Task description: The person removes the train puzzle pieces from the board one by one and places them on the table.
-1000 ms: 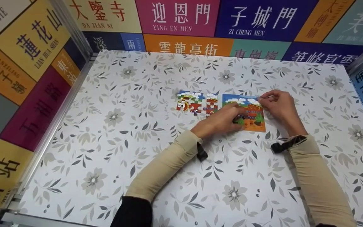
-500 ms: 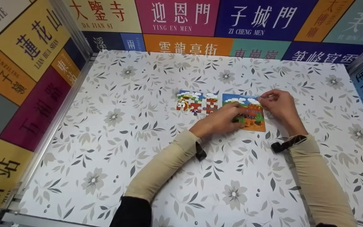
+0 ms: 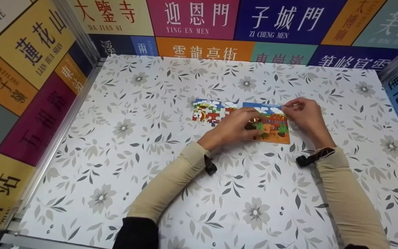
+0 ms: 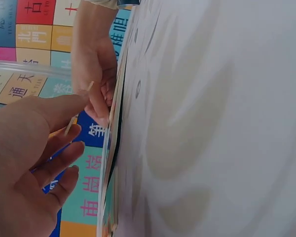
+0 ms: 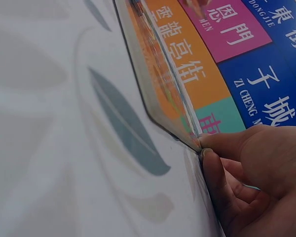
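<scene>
My left hand (image 3: 233, 126) is over the left part of a colourful jigsaw puzzle board (image 3: 276, 135) that shows a cartoon scene with sky, clouds and orange ground. In the left wrist view its thumb and fingers pinch a thin puzzle piece (image 4: 70, 125), seen edge-on and raised above the board. At the board's far right corner, my right hand (image 3: 306, 112) pinches the edge between thumb and finger, as the right wrist view also shows. Left of the board lies a group of joined puzzle pieces (image 3: 204, 116) with a bee face, partly covered by my left hand.
The table (image 3: 185, 207) has a white cover with grey flowers and leaves. Upright panels with coloured blocks and large characters (image 3: 192, 17) stand along the back and the left side. A metal rail (image 3: 43, 148) runs along the left edge.
My left hand has shifted left across the board, and more of the board's middle shows. The right hand stays at the corner.
</scene>
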Available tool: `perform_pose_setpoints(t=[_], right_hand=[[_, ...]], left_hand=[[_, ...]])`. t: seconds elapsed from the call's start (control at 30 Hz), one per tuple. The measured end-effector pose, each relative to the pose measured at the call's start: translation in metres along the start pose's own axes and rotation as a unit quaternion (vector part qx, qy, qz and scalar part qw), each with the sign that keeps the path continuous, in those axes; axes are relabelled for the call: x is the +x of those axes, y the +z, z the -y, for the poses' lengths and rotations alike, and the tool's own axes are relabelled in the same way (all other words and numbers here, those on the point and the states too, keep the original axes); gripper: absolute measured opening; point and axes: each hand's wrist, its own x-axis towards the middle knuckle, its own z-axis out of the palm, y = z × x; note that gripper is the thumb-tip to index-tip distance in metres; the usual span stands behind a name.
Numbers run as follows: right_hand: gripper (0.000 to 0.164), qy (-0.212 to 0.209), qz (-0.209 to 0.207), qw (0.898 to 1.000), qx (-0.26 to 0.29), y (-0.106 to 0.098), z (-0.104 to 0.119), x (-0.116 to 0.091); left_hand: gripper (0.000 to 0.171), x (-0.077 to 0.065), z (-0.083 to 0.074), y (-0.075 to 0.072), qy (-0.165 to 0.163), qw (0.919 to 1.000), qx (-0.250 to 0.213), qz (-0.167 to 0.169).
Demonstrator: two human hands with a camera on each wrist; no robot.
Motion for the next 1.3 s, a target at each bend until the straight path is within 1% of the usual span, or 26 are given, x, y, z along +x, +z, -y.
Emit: perform_pose_setpoints(t=[0.17, 0.3, 0.4, 0.53, 0.6, 0.77, 0.9, 1.0, 1.1, 1.17, 1.3], right_hand=[[0.046, -0.003, 0.005, 1.000, 0.009, 0.001, 0.000, 0.000], [0.044, -0.018, 0.003, 1.000, 0.007, 0.002, 0.000, 0.000], [0.044, -0.026, -0.001, 1.000, 0.004, 0.001, -0.001, 0.000], [0.044, -0.025, -0.002, 1.000, 0.002, 0.001, -0.001, -0.001], [0.045, -0.022, -0.003, 1.000, 0.001, 0.000, -0.001, -0.001], [0.046, -0.012, -0.002, 1.000, -0.001, 0.000, 0.000, 0.000], [0.046, -0.004, 0.001, 1.000, 0.000, -0.001, 0.000, 0.001], [0.045, 0.000, 0.002, 1.000, 0.002, -0.001, 0.000, 0.001], [0.044, 0.004, 0.002, 1.000, 0.004, -0.001, 0.001, 0.001], [0.044, 0.004, 0.003, 1.000, 0.005, -0.001, 0.000, 0.001], [0.044, -0.011, -0.002, 1.000, 0.007, -0.001, -0.001, 0.000]], left_hand=[[0.042, -0.010, 0.008, -0.010, 0.006, 0.9989, -0.020, -0.042], [0.040, -0.020, 0.016, -0.018, 0.011, 0.9970, -0.025, -0.072], [0.042, -0.028, 0.023, -0.023, 0.007, 0.9952, -0.034, -0.091], [0.043, -0.037, 0.030, -0.029, 0.003, 0.9919, -0.065, -0.109], [0.044, -0.040, 0.033, -0.032, 0.002, 0.9908, -0.072, -0.114], [0.045, -0.047, 0.039, -0.036, -0.005, 0.9911, -0.061, -0.118], [0.042, -0.052, 0.045, -0.038, -0.001, 0.9909, -0.058, -0.121], [0.040, -0.055, 0.050, -0.039, 0.009, 0.9903, -0.067, -0.122], [0.037, -0.058, 0.054, -0.040, 0.011, 0.9897, -0.077, -0.120], [0.037, -0.061, 0.056, -0.042, 0.005, 0.9897, -0.081, -0.118], [0.044, -0.068, 0.060, -0.046, -0.021, 0.9920, -0.072, -0.101]])
